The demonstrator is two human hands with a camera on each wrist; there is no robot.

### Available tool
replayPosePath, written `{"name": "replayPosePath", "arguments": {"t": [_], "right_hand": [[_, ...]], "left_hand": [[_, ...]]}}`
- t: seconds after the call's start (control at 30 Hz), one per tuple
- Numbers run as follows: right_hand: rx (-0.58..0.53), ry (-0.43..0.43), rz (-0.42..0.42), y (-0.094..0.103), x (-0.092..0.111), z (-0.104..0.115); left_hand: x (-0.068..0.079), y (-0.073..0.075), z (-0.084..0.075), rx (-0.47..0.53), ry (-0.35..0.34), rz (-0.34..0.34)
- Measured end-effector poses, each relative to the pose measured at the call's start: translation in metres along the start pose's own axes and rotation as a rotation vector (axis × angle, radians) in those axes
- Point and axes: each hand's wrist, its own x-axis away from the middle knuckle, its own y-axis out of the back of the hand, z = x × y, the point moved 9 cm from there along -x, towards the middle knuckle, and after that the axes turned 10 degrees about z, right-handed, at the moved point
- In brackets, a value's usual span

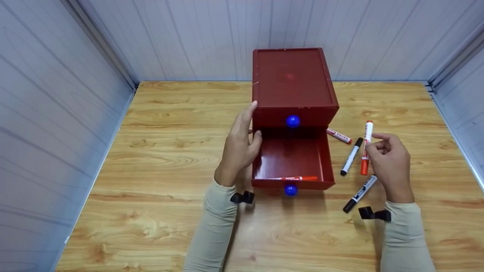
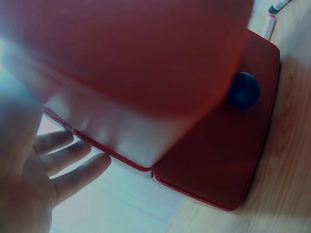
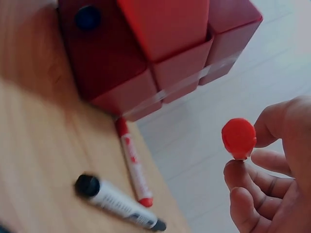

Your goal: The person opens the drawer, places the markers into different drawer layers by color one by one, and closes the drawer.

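Observation:
Beside the red drawer box (image 1: pixel 295 81), my left hand (image 1: pixel 239 145) rests along its left side with fingers extended, its thumb at the rim of the pulled-out drawer (image 1: pixel 291 158). Inside that drawer, a red marker (image 1: pixel 298 178) lies along the front wall. My right hand (image 1: pixel 391 162) pinches a white marker with a red cap (image 1: pixel 365 151) between thumb and fingers, to the right of the drawer. The right wrist view shows the red cap (image 3: pixel 238 138) end-on at the fingertips.
Around the right hand lie two black-capped markers, one farther back (image 1: pixel 351 156) and one nearer (image 1: pixel 360 193). Another red marker (image 1: pixel 339 135) lies against the box's right side. Blue knobs (image 1: pixel 290 190) stick out from the drawer fronts. Panel walls (image 1: pixel 196 37) enclose the wooden table (image 1: pixel 166 162).

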Motion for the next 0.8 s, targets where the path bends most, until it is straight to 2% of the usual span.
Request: {"name": "replayPosePath", "arguments": {"t": [0.2, 0.4, 0.63, 0.8], "right_hand": [[-0.104, 0.023, -0.033, 0.003, -0.006, 0.015], [-0.289, 0.098, -0.035, -0.001, -0.005, 0.026], [-0.54, 0.133, 0.016, -0.008, 0.0, 0.036], [-0.657, 0.16, 0.061, -0.013, 0.006, 0.046]], "left_hand": [[-0.001, -0.001, 0.0, -0.008, 0.0, 0.004], [0.001, -0.001, 0.002, -0.011, 0.009, 0.001], [0.002, 0.0, 0.002, -0.028, 0.016, 0.0], [0.001, -0.001, 0.001, -0.037, 0.021, 0.002]]}}
